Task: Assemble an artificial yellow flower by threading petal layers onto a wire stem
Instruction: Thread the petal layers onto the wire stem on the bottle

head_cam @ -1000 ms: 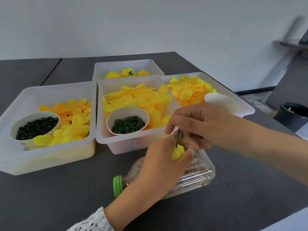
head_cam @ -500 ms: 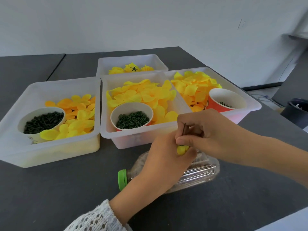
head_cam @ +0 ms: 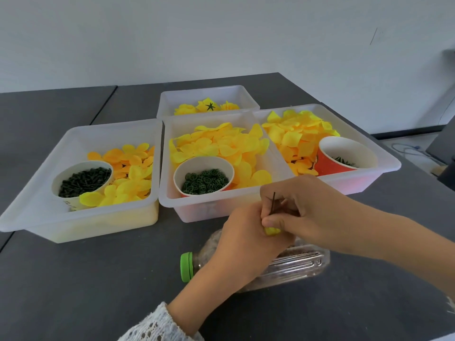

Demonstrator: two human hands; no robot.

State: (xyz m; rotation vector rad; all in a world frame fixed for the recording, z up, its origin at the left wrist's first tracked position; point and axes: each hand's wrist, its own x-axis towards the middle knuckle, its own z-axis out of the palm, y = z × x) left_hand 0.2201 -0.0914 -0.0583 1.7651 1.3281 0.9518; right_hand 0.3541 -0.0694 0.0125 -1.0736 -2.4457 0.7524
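Hands meet over a lying clear bottle [head_cam: 295,265]: left hand [head_cam: 246,238] grips yellow petals [head_cam: 272,231], right hand [head_cam: 305,205] pinches the wire stem [head_cam: 272,203]; petal trays [head_cam: 170,200] beyond.

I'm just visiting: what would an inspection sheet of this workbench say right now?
Surface: dark grey table.
Job's things: four clear bins of yellow petals; three cups, one of green rings; wire stem with a yellow piece.
Clutter: capped plastic bottle lying on its side.
Grippers: left hand and right hand both pinch the stem.
Cables: some on the floor, far right.
Surroundings: plain white wall.
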